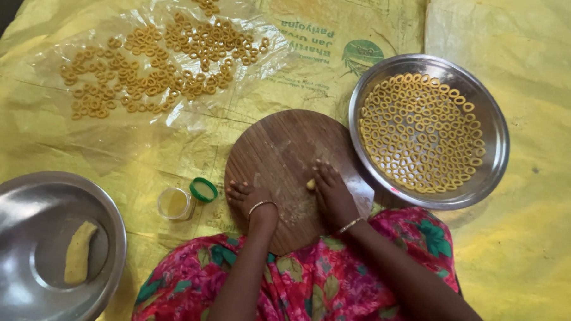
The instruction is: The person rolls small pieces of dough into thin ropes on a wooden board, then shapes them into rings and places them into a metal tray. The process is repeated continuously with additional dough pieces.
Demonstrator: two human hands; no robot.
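Wooden board bore both flat, open hands; right hand rolled a dough bit (probably), best with light even pressure, left hand steadying

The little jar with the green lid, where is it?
In the head view, the small open jar stands on the yellow sheet, left of the round wooden board, with its green lid lying beside it, near the left hand.

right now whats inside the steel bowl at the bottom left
Inside the steel bowl lies one elongated lump of yellow dough, on the flat bottom. Nothing else shows in it. The bowl's lower left part is cut off by the picture edge, so that bit cannot be seen.
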